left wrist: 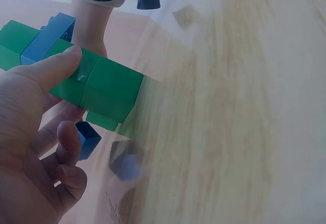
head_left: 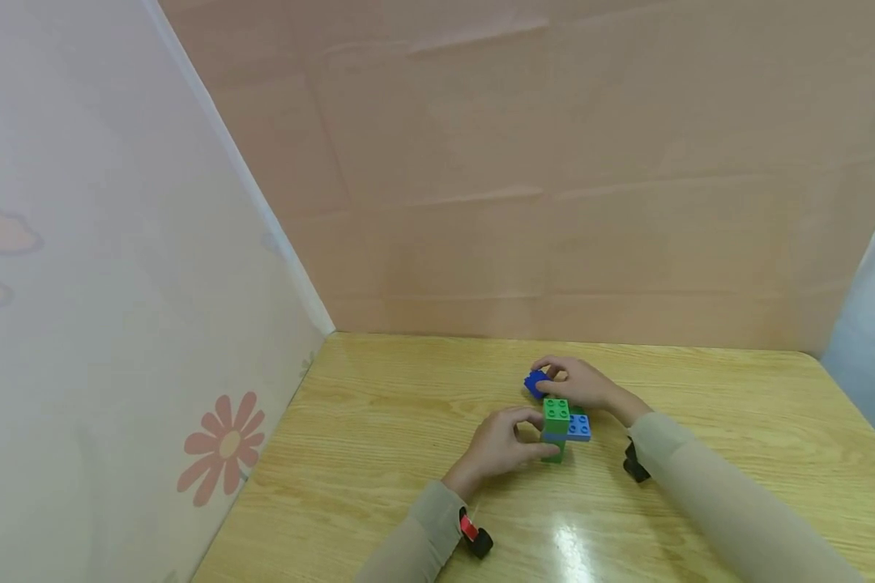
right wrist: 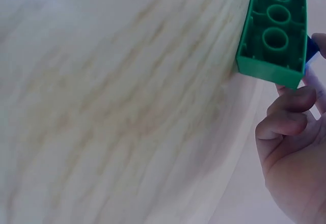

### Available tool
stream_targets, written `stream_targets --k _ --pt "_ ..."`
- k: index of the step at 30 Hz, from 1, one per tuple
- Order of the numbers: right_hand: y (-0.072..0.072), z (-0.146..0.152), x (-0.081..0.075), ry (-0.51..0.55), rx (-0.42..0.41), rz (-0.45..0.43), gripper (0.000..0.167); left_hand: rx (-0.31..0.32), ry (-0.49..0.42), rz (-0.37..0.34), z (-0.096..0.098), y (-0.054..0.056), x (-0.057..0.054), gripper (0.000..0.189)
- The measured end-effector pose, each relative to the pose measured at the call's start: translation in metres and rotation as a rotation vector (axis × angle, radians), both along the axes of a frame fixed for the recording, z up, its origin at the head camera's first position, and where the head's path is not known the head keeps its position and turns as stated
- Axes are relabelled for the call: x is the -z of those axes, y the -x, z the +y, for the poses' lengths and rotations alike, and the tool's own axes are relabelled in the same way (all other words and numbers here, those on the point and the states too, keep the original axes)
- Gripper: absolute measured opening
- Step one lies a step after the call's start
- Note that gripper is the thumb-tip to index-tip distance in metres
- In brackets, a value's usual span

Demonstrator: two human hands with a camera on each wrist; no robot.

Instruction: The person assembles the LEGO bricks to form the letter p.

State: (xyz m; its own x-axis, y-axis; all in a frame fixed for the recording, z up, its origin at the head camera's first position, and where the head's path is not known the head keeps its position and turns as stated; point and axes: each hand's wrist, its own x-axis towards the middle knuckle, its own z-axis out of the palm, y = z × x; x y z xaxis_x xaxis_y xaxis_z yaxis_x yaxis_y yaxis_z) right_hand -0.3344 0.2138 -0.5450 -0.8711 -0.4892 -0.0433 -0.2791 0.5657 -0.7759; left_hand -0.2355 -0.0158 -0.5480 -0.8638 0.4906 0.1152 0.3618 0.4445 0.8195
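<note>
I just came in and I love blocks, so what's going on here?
Somebody is busy with toys at a wood-patterned table. Their left hand grips a stack of green and light blue bricks. Their right hand pinches a dark blue brick, just beyond the stack and not joined to it.

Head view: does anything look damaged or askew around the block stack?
Nothing looks damaged. The light blue block juts right from the stack the left hand holds, making it look lopsided, perhaps by design. The right hand holds the dark blue block tilted.
</note>
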Motion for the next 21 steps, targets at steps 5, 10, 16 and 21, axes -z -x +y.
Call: stream_targets --k 5,10,16,21 --pt "-0.004 0.007 -0.003 0.048 0.012 -0.026 0.041 0.001 -0.005 0.009 0.001 0.000 0.000 0.032" --pt "-0.010 0.013 -0.007 0.067 0.016 -0.004 0.041 0.004 -0.016 0.004 0.002 0.000 0.000 0.031" --pt "-0.017 0.020 -0.011 0.055 0.024 0.095 0.044 0.002 -0.031 -0.005 0.003 -0.002 -0.001 0.032" --pt "-0.023 0.025 -0.015 0.068 0.031 0.147 0.043 -0.012 -0.028 -0.007 0.004 -0.003 -0.002 0.032"
